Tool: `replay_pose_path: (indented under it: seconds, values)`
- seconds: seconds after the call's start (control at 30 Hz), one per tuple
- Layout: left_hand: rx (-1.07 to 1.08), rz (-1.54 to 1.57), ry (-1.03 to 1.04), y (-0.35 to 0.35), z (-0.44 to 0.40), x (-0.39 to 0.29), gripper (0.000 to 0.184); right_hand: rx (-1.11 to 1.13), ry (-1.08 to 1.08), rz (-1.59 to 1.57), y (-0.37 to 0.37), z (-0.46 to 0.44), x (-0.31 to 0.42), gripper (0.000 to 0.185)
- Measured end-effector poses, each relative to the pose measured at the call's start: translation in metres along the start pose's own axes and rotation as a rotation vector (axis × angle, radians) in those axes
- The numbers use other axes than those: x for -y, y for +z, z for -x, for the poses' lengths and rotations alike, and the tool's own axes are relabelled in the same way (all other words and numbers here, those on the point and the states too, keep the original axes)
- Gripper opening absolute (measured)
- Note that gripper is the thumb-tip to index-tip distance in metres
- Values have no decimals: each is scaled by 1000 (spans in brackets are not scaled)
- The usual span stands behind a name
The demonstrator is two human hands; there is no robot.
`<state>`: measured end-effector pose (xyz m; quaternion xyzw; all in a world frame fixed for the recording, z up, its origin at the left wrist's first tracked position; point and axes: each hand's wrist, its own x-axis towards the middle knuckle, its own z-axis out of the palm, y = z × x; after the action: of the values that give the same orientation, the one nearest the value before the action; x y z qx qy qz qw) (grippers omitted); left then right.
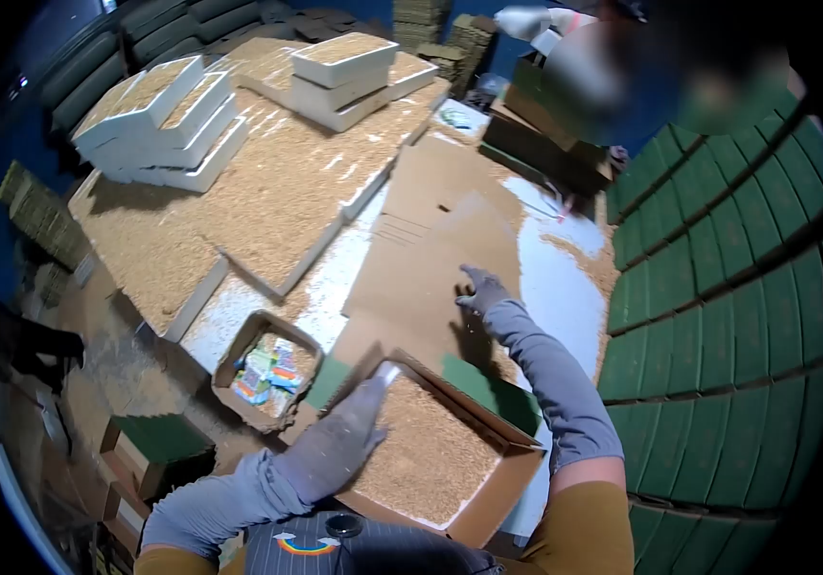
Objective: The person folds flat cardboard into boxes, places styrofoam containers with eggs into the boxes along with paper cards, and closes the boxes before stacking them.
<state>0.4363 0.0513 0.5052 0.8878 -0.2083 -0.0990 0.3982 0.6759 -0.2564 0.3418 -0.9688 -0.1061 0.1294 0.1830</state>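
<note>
My left hand, in a grey glove, lies along the left edge of a cardboard box in front of me. Its fingers stretch toward the far corner and its thumb is apart, over the filling. Inside the box sits a white tray filled with pale, sawdust-like material. Beyond the box, my right hand, gloved too, is held with fingers spread above flat brown cardboard. It holds nothing, and its shadow falls on the sheet.
Left of the box, a small open carton holds colourful packets. White filled trays stand stacked on a sawdust-covered surface. Green boxes line the right side. Another person is at the far right, near dark boxes.
</note>
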Motion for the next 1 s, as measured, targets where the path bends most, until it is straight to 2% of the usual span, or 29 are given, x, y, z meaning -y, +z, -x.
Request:
replay_pose_path:
  seconds: [0.03, 0.07, 0.1, 0.17, 0.2, 0.23, 0.3, 0.37, 0.4, 0.43, 0.47, 0.5, 0.53, 0.6, 0.67, 0.73, 0.77, 0.8, 0.83, 0.87, 0.9, 0.97, 1.0]
  values:
    - [-63, -36, 56, -4, 3, -2, 65, -69, 11, 139, 13, -21, -2, 84]
    - [-129, -6, 163, -8, 10, 3, 54, 23, 96, 215, 12, -38, 5, 98]
    - [-116, 23, 139, -29, 18, -3, 43, 110, 215, 180, 7, -41, 19, 107]
    - [-440, -178, 41, -62, 36, 38, 42, -43, 129, 439, 22, -43, 25, 92]
    - [-586, -269, -111, -79, 37, 68, 42, -15, 140, 422, 14, -43, 28, 89]
    - [-729, -356, -256, -89, 39, 104, 41, -14, 90, 415, 7, -44, 24, 79]
    - [-524, -479, -483, -75, 62, 198, 34, 105, 205, 34, -21, -47, 15, 58]
    - [-265, -124, -685, -78, 59, 241, 31, 51, 243, 88, -50, -43, 31, 38]
    - [-251, -224, -686, -81, 56, 245, 24, -90, 188, 4, -53, -43, 20, 26]
    - [-247, -220, -680, -83, 48, 247, 24, -178, 180, -154, -72, -29, 37, 23]
    - [-403, -364, -567, -84, 41, 248, 21, -309, -26, -198, -85, -18, 37, 22]
    - [-559, -504, -448, -82, 36, 246, 19, -388, -72, -218, -101, -2, 45, 21]
    - [-556, -499, -441, -77, 29, 242, 19, -443, -104, -316, -118, 26, 71, 18]
    - [-412, -394, -436, -58, 18, 228, 22, -547, -23, -475, -133, 84, 95, 17]
    - [-335, -342, -422, -44, 14, 218, 25, -629, 19, -457, -136, 141, 106, 16]
    - [-191, -537, -561, -34, 12, 218, 27, -763, 34, -415, -123, 194, 89, 15]
    - [-190, -541, -548, -36, 11, 222, 27, -790, 56, -375, -121, 222, 91, 14]
    - [-152, -350, -588, -41, 13, 228, 26, -812, 111, -504, -114, 249, 82, 13]
    - [-110, -156, -628, -42, 17, 235, 25, -848, 188, -441, -112, 273, 93, 13]
    - [-227, -58, -534, -39, 20, 243, 25, -888, 259, -451, -107, 295, 93, 14]
    - [-220, -61, -524, -31, 22, 246, 25, -949, 242, -489, -101, 311, 96, 14]
    - [-403, -476, -413, -26, 23, 238, 21, -1021, 287, -597, -88, 341, 87, 15]
    - [-409, -532, -396, -24, 23, 234, 21, -1032, 295, -598, -81, 353, 83, 15]
